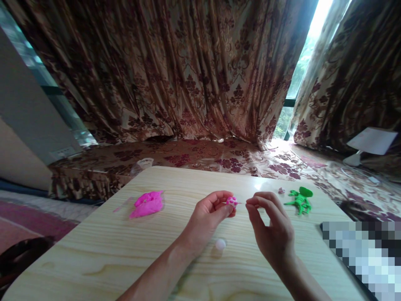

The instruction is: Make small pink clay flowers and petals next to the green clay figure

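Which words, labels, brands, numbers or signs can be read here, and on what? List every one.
None can be read.
Pink-and-white spotted ball, pink clay, green clay figure: no lettering visible.
Lampshade: too blurred to tell.
Pixelated patch, lower right: illegible.

The right-hand window (301, 75) burns white, glare marks the tabletop (175, 192), and the curtains (200, 71) hang dim.

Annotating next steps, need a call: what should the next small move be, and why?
Probably ease the right hand slightly toward the spotted ball: the left hand holds it, and the right fingers are pinched just beside it, a thin piece, too small to identify, spanning the gap.
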### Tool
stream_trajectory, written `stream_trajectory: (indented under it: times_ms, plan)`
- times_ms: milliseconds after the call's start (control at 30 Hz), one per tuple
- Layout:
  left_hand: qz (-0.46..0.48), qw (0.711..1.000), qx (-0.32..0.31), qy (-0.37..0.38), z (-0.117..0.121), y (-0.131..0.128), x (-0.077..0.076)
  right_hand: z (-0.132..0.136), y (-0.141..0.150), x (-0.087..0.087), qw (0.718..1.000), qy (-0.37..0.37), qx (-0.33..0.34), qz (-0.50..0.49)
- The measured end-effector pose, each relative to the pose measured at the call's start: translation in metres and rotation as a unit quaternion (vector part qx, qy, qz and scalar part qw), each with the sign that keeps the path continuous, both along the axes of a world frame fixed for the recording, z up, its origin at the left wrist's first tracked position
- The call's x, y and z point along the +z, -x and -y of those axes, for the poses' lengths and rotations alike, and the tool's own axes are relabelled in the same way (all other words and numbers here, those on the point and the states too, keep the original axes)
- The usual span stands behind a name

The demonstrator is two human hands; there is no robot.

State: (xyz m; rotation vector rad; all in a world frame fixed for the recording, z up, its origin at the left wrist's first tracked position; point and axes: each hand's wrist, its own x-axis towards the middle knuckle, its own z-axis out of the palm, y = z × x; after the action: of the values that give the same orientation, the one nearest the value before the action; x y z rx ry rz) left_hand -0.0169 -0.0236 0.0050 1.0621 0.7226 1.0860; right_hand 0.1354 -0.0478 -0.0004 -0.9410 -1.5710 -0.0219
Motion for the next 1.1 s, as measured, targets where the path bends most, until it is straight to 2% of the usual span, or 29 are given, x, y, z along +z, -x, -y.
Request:
stream_trajectory:
  times_ms: [133,233,400,667,867,1100]
  plan:
    - [0.035,0.999,0.014,0.008,-0.003,0.004,0.000,-0.002,-0.003,-0.001,0.999,0.020,-0.004,-0.039]
    - [0.061,0.998,0.014,0.009,-0.004,0.006,0.001,-0.004,-0.004,-0.006,0.998,0.051,0.000,-0.027]
    - [0.089,0.996,-0.004,0.000,-0.003,0.007,0.003,-0.007,-0.003,-0.011,0.998,0.062,0.017,0.001]
    - [0.056,0.998,0.010,-0.023,-0.003,0.006,0.004,-0.008,-0.002,-0.014,0.995,0.094,0.014,0.006]
    - [0.044,0.999,0.029,-0.011,-0.003,0.005,0.003,-0.009,-0.003,-0.016,0.994,0.103,0.026,0.011]
    - [0.034,0.999,0.023,-0.020,-0.004,0.006,0.002,-0.007,-0.004,-0.015,0.994,0.107,0.029,0.004]
